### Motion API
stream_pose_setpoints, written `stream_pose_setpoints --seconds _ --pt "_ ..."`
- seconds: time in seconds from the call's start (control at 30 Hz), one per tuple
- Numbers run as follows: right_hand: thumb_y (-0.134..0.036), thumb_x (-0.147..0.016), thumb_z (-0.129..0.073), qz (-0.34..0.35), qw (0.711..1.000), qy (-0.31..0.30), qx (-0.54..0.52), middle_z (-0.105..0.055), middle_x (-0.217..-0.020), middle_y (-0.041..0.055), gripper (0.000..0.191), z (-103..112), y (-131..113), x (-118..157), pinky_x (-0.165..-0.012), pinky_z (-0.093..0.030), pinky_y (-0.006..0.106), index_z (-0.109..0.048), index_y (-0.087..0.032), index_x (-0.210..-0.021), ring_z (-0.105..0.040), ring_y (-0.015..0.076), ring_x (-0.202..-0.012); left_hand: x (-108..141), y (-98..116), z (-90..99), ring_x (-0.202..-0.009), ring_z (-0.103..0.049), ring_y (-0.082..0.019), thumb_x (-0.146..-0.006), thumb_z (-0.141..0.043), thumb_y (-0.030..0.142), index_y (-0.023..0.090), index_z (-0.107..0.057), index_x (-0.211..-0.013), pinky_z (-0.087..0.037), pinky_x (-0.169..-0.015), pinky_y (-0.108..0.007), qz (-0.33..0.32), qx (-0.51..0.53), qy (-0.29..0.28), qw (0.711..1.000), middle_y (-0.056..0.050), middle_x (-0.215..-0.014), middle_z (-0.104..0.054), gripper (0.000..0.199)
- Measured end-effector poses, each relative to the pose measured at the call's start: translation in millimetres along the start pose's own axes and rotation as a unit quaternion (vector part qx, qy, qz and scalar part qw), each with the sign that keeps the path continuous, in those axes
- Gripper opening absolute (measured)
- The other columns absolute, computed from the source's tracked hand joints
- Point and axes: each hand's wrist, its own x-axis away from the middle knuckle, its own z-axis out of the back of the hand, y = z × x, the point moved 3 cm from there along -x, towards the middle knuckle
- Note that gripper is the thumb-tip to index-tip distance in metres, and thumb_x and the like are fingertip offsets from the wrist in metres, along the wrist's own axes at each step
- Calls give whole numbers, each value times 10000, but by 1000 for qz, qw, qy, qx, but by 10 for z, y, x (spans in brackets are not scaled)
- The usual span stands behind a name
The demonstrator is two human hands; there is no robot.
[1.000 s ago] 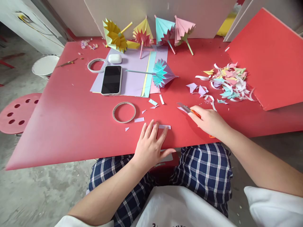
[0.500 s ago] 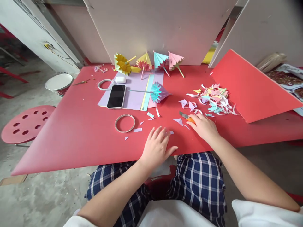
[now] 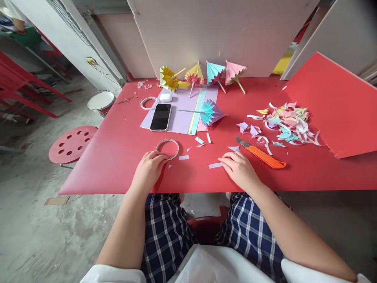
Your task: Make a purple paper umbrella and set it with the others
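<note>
My left hand [image 3: 149, 169] pinches the lower left edge of a tape ring [image 3: 178, 148] near the table's front. My right hand [image 3: 240, 169] has its fingers together on a small lilac paper strip [image 3: 215, 165]. Beside that hand, an orange utility knife [image 3: 266, 157] lies on the red table with its blade out. Small paper scraps [image 3: 183, 157] lie between the hands. Farther back, a paper umbrella [image 3: 210, 113] in blue and lilac rests on its side, partly over lilac sheets [image 3: 184, 103].
A phone [image 3: 161, 117], a white case [image 3: 166, 97] and another tape ring [image 3: 149, 103] are at the back left. Several paper umbrellas [image 3: 216, 72] stand along the wall. Paper cuttings [image 3: 290, 124] lie near a raised red board [image 3: 341, 106] at right.
My left hand has moved left and taken hold of the tape ring. My right hand has let go of the orange knife and moved left to the lilac strip. The view has shifted.
</note>
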Motion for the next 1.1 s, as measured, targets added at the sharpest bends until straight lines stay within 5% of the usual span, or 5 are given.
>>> stream_pose_setpoints --seconds 0.23,0.37,0.53,0.67,1.1 --pt "-154 -845 -497 10 999 25 -40 -605 -765 57 209 -127 -189 38 -684 -472 318 -692 -188 -912 -509 169 -722 -4 159 113 -842 -599 -174 -832 -518 289 219 -632 -846 -465 -735 -284 70 114 108 985 -20 -867 -668 135" --pt "-128 -846 -490 13 992 84 -96 -604 -768 58 222 -8 -346 -39 -687 -481 307 -672 -176 -963 -518 164 -739 52 413 107 -784 -622 -143 -811 -557 294 219 -638 -853 -476 -664 -228 121 208 108 964 1 -854 -678 118" --pt "-141 -823 -552 -1 966 204 -160 -599 -838 47 276 234 -559 -161 -716 -497 295 -615 -218 -1080 -542 146 -781 90 804 52 -865 -618 -149 -825 -553 227 211 -634 -888 -482 -791 -257 45 289 93 952 -15 -882 -672 104" --pt "-122 -774 -619 41 964 227 -131 -616 -885 53 367 241 -678 -156 -751 -512 294 -595 -228 -1125 -558 152 -831 138 1022 43 -822 -610 -130 -814 -567 142 209 -635 -911 -446 -902 -309 -47 290 123 948 -12 -857 -665 136" --pt "-31 -698 -665 67 943 304 -120 -663 -887 46 407 80 -725 45 -759 -544 278 -625 -214 -1059 -617 150 -847 266 1155 -4 -701 -561 -116 -754 -599 32 218 -619 -1014 -465 -676 -274 -100 240 230 938 -5 -792 -622 320"
